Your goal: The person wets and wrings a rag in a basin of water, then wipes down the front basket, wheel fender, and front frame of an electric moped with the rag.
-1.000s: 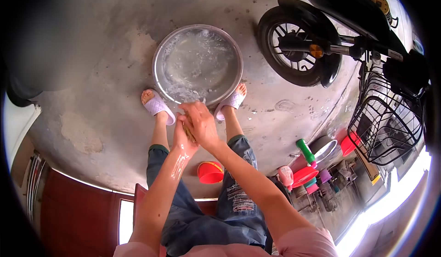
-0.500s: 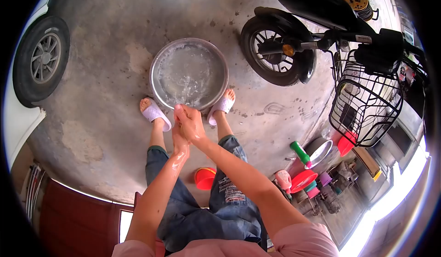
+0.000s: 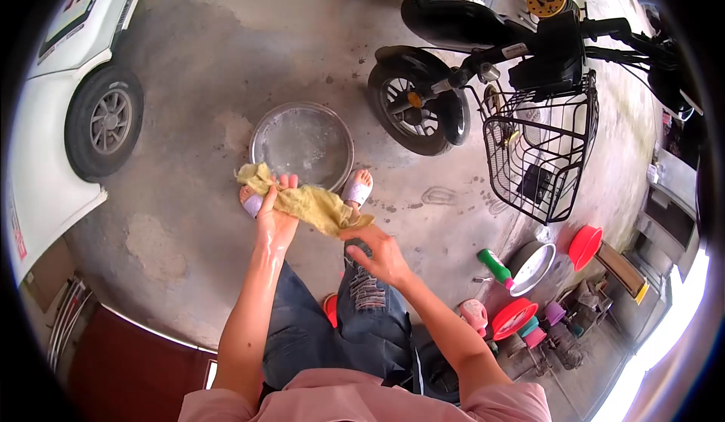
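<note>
A crumpled yellow cloth (image 3: 306, 201) is stretched at a slant between my hands, in front of the metal basin's near edge. Its left part lies in my left hand (image 3: 278, 217), which is turned palm up with the thumb over the cloth. My right hand (image 3: 380, 256) grips the lower right end; the fingertips are partly hidden there. The left forearm shines with water. Beyond the cloth stands the round metal basin (image 3: 264, 120) on the floor, with cloudy water in it.
A black electric scooter with a wire basket (image 3: 540, 150) stands at the right. To the left is a white vehicle's wheel (image 3: 106, 122). A green bottle (image 3: 495, 267), a white-rimmed basin (image 3: 550, 260) and red basins (image 3: 585, 245) sit at the lower right. My slippered feet flank the metal basin.
My hands were clasped together at the metal basin's near edge with no cloth visible. Now they are apart and hold the yellow cloth between them. The head view has shifted.
</note>
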Demonstrator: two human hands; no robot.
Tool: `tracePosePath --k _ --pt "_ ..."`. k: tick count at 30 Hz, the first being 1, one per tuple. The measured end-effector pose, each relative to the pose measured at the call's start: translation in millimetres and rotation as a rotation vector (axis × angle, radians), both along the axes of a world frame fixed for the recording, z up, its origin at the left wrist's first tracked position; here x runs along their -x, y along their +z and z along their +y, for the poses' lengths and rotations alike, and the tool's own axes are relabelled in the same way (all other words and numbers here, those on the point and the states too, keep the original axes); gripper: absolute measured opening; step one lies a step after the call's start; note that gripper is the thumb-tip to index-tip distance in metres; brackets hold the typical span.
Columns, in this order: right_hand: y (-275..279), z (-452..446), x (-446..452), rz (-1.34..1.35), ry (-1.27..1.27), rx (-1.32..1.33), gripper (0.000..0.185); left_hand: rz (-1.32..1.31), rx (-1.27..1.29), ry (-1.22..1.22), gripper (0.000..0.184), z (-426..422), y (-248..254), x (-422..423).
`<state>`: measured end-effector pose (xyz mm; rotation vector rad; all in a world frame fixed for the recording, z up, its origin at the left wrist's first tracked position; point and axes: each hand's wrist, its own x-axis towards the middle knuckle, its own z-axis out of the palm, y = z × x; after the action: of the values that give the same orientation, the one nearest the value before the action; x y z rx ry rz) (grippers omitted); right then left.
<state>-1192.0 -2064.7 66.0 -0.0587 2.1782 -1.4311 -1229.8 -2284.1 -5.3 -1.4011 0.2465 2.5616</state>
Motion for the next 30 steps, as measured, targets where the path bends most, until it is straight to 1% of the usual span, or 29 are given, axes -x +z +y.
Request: tracePosePath --k 1,2,4,5,8,9,10,11,12,14,17,20,21,24,25,28,29,30 --pt "3.7 11.7 -3.2 -0.016 0.017 0.002 0.020 0.041 0.015 0.007 0.023 14.6 21.4 7.4" --pt "10.0 21.3 -5.5 -0.034 0.034 0.004 0.021 0.170 0.015 -0.029 0.026 25.1 34.0 7.2" --pt "34.5 36.3 5.0 -0.113 -0.108 -0.003 0.021 0.208 0.010 -0.082 0.030 41.8 73.0 10.9" --pt "46.6 39.3 12.2 -0.147 -0.195 -0.017 0.021 0.248 0.018 -0.130 0.032 47.5 84.9 9.7" --pt "73.1 34.4 37.8 0.118 -0.196 -0.075 0.026 0.319 0.074 -0.270 0.041 59.2 108.4 2.2" --pt "75.4 29.4 40.9 0.212 -0.171 -0.059 0.032 0.336 0.101 -0.307 0.042 62.7 114.5 -1.2" --pt "78.3 25.7 42.2 0.221 -0.100 -0.067 0.036 0.360 0.118 -0.352 0.044 67.2 119.6 -3.1" --pt "80.1 18.6 41.3 0.286 -0.079 -0.077 0.036 0.366 0.142 -0.414 0.047 68.6 130.1 -5.3" --pt "75.1 15.2 35.0 0.252 -0.078 -0.066 0.032 0.377 0.188 -0.470 0.053 71.4 133.5 -9.1" --pt "70.8 11.9 25.6 0.237 -0.113 -0.087 0.026 0.376 0.153 -0.569 0.052 67.4 141.5 -14.9" --pt "74.4 4.9 16.6 0.358 -0.248 -0.020 0.023 0.462 0.295 -0.784 0.050 61.2 149.7 -22.8" --pt "78.8 -8.5 9.0 -0.084 -0.431 0.148 0.022 0.426 0.392 -0.927 0.058 46.4 151.4 -32.8" --pt "79.5 -14.7 6.0 -0.071 -0.470 0.180 0.022 0.396 0.413 -0.947 0.061 37.8 153.9 -33.5" --pt "77.9 -29.8 -0.7 -0.028 -0.593 0.273 0.023 0.365 0.502 -0.858 0.063 12.1 163.3 -28.4" --pt "73.6 -34.0 -3.2 -0.084 -0.643 0.391 0.023 0.384 0.487 -0.798 0.065 6.5 164.1 -27.5" --pt "75.9 -31.4 -2.7 -0.261 -0.671 0.548 0.033 0.477 0.376 -0.691 0.062 -13.1 162.5 -22.9" --pt "79.9 -30.0 -1.5 -0.337 -0.632 0.560 0.039 0.474 0.383 -0.678 0.059 -15.3 168.5 -20.7" --pt "89.4 -30.9 2.0 -0.387 -0.617 0.550 0.034 0.475 0.392 -0.712 0.056 -20.2 167.0 -22.0"
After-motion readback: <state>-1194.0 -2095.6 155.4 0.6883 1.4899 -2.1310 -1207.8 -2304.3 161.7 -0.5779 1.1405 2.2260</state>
